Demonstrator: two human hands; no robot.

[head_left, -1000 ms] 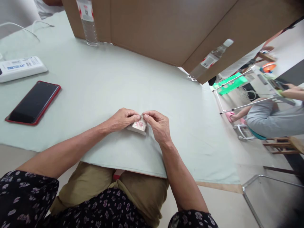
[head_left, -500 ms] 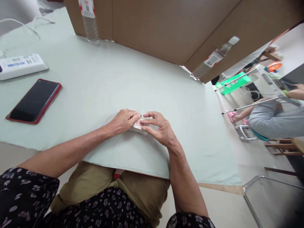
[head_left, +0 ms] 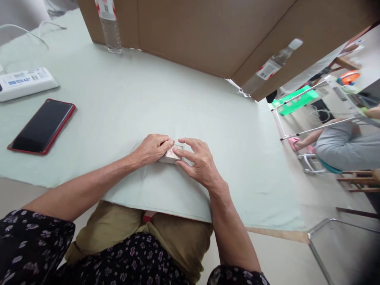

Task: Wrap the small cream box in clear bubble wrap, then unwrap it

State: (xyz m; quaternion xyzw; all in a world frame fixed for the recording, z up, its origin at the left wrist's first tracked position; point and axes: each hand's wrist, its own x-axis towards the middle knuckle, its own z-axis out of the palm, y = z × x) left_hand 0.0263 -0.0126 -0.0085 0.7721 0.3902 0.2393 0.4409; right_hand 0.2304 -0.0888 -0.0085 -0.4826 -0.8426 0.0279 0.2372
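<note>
A small pale packet with pink print [head_left: 171,154] lies on the light green table cover [head_left: 154,103], near the front edge. My left hand [head_left: 152,148] is closed on the packet's left side, fingers curled over it. My right hand [head_left: 198,161] rests at its right side, fingers stretched out and pressing on the packet's top and edge. Most of the packet is hidden between the two hands.
A red-cased phone [head_left: 41,126] lies at the left, a white power strip [head_left: 25,82] behind it. Two clear water bottles [head_left: 109,24] [head_left: 268,69] stand beside a large cardboard box [head_left: 208,31]. Another person in grey [head_left: 344,142] sits at the right.
My right hand has gone from pinching the packet's top corner to fingers stretched flat on it. The packet has been laid lower onto the table. My left hand has stayed in place.
</note>
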